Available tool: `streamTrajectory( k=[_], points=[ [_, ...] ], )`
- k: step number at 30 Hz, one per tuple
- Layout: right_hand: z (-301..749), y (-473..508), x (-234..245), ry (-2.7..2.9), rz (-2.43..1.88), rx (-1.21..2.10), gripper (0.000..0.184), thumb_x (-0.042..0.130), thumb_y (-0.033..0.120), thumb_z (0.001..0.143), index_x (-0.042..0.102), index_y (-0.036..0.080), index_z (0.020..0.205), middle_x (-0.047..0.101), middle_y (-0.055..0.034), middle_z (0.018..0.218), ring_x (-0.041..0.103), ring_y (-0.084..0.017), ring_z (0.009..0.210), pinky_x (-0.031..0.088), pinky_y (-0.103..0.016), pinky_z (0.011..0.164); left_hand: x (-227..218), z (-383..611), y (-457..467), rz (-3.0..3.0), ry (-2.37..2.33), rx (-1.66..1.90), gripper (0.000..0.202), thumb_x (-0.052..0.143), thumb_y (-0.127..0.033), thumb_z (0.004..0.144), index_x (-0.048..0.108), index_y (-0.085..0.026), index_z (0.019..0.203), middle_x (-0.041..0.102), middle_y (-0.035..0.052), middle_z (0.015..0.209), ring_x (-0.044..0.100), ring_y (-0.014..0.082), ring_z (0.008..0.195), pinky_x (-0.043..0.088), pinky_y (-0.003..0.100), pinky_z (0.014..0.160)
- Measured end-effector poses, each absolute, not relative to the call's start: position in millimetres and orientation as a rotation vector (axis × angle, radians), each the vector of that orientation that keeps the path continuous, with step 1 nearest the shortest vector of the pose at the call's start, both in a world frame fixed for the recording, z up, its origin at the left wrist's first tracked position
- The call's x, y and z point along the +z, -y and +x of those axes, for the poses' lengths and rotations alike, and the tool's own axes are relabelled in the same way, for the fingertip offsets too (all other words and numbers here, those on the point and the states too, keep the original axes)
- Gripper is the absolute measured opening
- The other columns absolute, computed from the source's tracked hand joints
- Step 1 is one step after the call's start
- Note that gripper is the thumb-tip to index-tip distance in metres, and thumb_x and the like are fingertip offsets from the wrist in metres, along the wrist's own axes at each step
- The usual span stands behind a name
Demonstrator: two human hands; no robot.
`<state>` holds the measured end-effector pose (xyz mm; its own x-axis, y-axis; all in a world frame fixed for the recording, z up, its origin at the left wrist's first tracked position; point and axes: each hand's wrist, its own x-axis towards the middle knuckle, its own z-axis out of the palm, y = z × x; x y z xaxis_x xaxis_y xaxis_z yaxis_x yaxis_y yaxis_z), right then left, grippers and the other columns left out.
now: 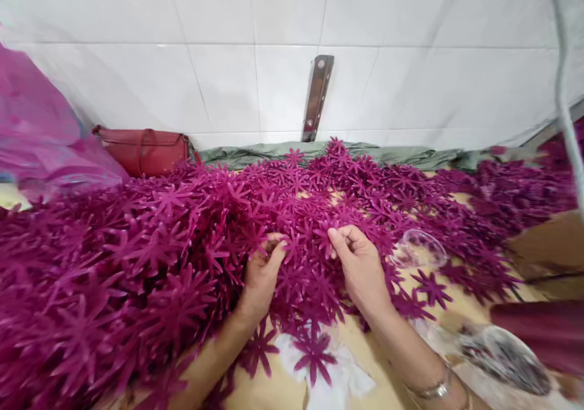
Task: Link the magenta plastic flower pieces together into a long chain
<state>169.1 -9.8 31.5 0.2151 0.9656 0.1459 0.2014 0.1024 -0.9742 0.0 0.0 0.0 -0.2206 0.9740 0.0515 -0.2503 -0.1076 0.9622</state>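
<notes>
I have a deep heap of thin, magenta, narrow-petalled flower cutouts (pixel 173 233) crowding both hands, bulkiest to their left and covering part of the left forearm. Beyond the hands, past the heap, I see a red, flap-fronted purse (pixel 141 154) off to the left, beside a translucent pink plastic bag (pixel 50 124). A crumpled grey-green sheet (pixel 260 154) runs along the foot of the white tiled wall (pixel 219 87), where a brown metal bracket (pixel 318 98) stands upright. Just right of the right hand lies a clear, round plastic container (pixel 424 247); further right sits a brown cardboard box (pixel 550 249), and a pale cable (pixel 562 75) hangs at my view's edge. Between the forearms, nearer me, a crumpled white sheet (pixel 349 370) rests on the tan desk (pixel 376 370), one cutout on top.

My left hand (pixel 263 270) reaches forward into the heap, thumb and forefinger pinching a cutout's petal, the other fingers curled. Opposite and just apart, my right hand (pixel 362 263) angles inward, thumb over forefinger, pinching a petal too. I can't tell whether both petals belong to one cutout.
</notes>
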Motion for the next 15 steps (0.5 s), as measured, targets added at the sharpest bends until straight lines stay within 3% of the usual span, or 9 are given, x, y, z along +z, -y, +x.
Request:
streamTrajectory(
  k=[3,7,12,15],
  points=[
    [168,6,26,1.319,-1.364,0.483,0.027,0.064,0.048,0.092,0.064,0.022,0.083,0.065,-0.0029,0.086,0.06,-0.021,0.086,0.048,-0.037,0.085,-1,1,0,0.961,-1.102,1.531,0.013,0.073,-0.029,0.077,0.07,-0.02,0.085,0.072,-0.0003,0.083,0.065,0.0157,0.083,0.05,0.028,0.084],
    [163,10,25,1.532,-1.322,0.1,0.028,0.068,0.039,0.092,0.069,0.027,0.117,0.063,-0.0099,0.127,0.052,-0.029,0.126,0.037,-0.051,0.111,2,0,2,1.045,-1.06,1.459,0.011,0.073,-0.028,0.078,0.07,-0.02,0.085,0.072,-0.0001,0.084,0.065,0.0152,0.083,0.05,0.027,0.083],
    [156,18,28,1.695,-1.199,0.305,0.028,0.06,0.033,0.098,0.067,0.03,0.125,0.062,-0.0092,0.131,0.051,-0.026,0.13,0.038,-0.05,0.114,8,-2,7,1.185,-1.004,1.361,0.008,0.069,-0.024,0.081,0.071,-0.019,0.087,0.072,0.0004,0.086,0.064,0.0146,0.083,0.049,0.025,0.082],
    [156,15,26,1.615,-1.169,0.576,0.022,0.059,0.032,0.099,0.07,0.029,0.117,0.064,-0.0084,0.128,0.055,-0.024,0.128,0.039,-0.048,0.114,9,-3,9,1.193,-0.982,1.325,0.006,0.068,-0.022,0.082,0.071,-0.019,0.087,0.07,-0.0002,0.085,0.063,0.0135,0.08,0.048,0.024,0.08]
  ],
)
